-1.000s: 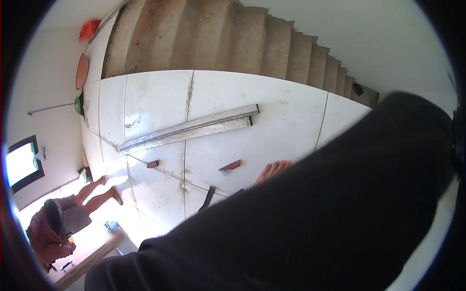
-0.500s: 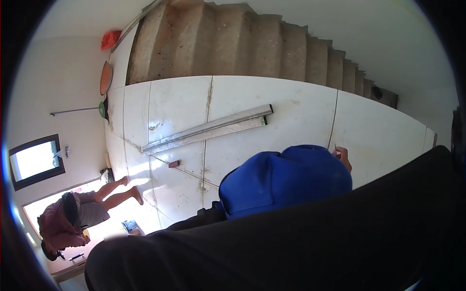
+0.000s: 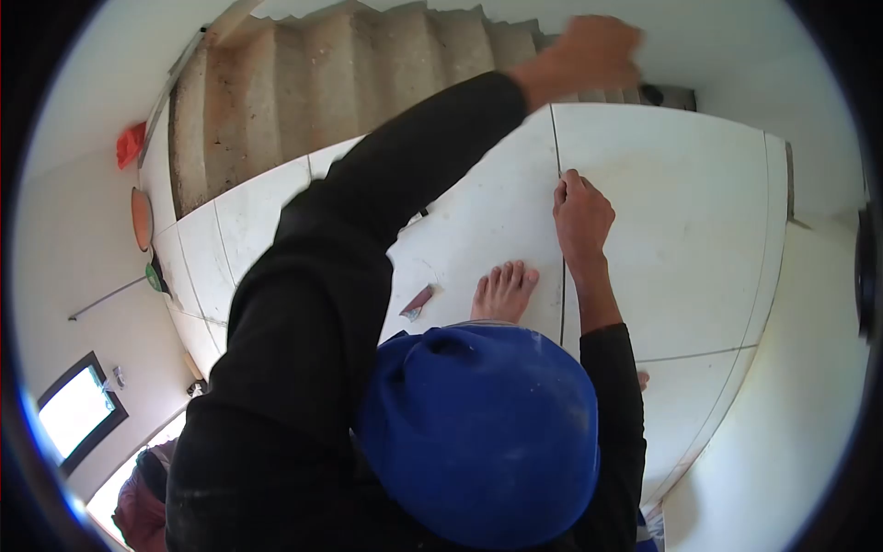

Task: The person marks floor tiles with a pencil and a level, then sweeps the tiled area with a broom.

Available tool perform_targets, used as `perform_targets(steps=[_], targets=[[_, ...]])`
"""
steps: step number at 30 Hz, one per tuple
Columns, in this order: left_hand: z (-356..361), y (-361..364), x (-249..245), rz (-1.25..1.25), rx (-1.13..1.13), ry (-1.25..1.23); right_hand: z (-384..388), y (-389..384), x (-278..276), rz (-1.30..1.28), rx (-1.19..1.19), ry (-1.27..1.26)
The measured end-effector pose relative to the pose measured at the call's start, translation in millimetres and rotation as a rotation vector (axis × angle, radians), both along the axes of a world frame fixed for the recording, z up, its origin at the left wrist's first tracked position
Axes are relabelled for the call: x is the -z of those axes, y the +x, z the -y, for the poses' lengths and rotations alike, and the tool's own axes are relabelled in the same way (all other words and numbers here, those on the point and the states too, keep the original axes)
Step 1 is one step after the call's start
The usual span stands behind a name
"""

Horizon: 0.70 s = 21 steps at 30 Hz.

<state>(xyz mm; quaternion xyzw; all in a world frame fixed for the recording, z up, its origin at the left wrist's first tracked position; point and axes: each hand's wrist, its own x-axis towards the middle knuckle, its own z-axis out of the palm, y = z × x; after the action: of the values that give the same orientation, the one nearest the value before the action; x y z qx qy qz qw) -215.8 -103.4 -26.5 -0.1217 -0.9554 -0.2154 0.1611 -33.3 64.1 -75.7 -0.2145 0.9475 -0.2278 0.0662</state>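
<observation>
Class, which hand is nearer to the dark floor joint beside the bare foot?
Right. The right hand has its fingertips at the floor joint; the left hand is farther off, appearing beyond the joint's far end.

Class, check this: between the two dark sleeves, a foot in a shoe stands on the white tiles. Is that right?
Not quite: the head view shows the foot bare. It does stand on the white tiles, between the two dark sleeves.

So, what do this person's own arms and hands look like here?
The left sleeve, plain black fabric, ends near the wrist; the matching right sleeve stops partway down the forearm. The blurred left hand and the right hand wear no gloves.
</observation>
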Motion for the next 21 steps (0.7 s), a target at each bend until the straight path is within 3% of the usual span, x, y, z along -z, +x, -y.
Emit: perform_targets(steps=[1, 2, 4, 8, 13, 15, 17, 21], targets=[[15, 27, 4, 0.189, -0.211, 0.118, -5, 8, 3, 0.015, 0.004, 0.021], [31, 50, 17, 0.208, -0.205, 0.141, -11, 18, 5, 0.007, -0.028, 0.007], [50, 95, 58, 0.227, -0.540, 0.118, -31, 42, 8, -0.005, -0.073, 0.006], [47, 141, 113, 0.165, -0.691, 0.127, -100, 116, -2, 0.085, -0.120, 0.049], [39, 142, 112, 0.088, -0.749, 0.035, -164, 170, -34, 0.323, -0.150, 0.144], [40, 140, 110, 0.115, -0.767, -0.064, -151, 153, -38, 0.394, -0.145, 0.132], [41, 139, 110, 0.131, -0.770, -0.067, -116, 112, -38, 0.247, -0.039, 0.027], [42, 140, 114, 0.147, -0.767, -0.059, -34, 21, -26, 0.072, -0.052, -0.074]])
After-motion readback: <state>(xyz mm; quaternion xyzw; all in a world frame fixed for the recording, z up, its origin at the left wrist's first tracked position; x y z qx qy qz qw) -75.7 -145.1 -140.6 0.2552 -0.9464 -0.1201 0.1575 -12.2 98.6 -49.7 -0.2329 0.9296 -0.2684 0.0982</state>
